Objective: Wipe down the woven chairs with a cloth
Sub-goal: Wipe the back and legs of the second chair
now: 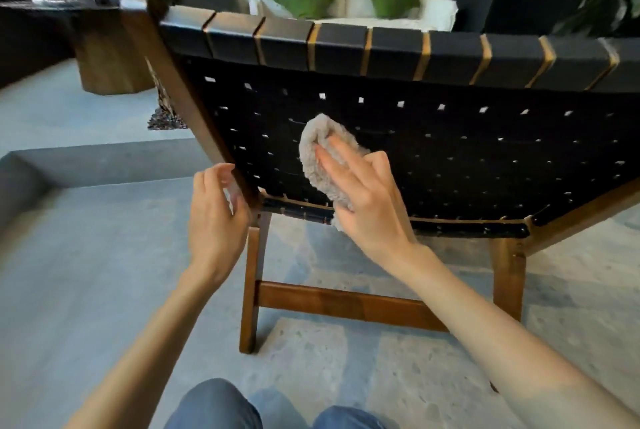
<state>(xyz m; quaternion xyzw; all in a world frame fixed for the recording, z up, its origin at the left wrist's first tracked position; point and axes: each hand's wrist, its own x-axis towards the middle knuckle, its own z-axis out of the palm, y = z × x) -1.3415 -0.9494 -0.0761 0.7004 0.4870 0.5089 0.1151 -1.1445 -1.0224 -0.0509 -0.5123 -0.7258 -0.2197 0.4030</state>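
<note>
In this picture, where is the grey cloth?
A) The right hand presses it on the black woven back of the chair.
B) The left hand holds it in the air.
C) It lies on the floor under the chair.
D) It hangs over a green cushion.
A: the right hand lies with straight fingers on the cloth and presses it against the woven back of the chair.

Both forearms (149, 335) are bare up to the left hand (216, 217) and right hand (370, 207). Blue-grey trousers (218, 408), seen at knee level, occupy the lower edge.
</note>
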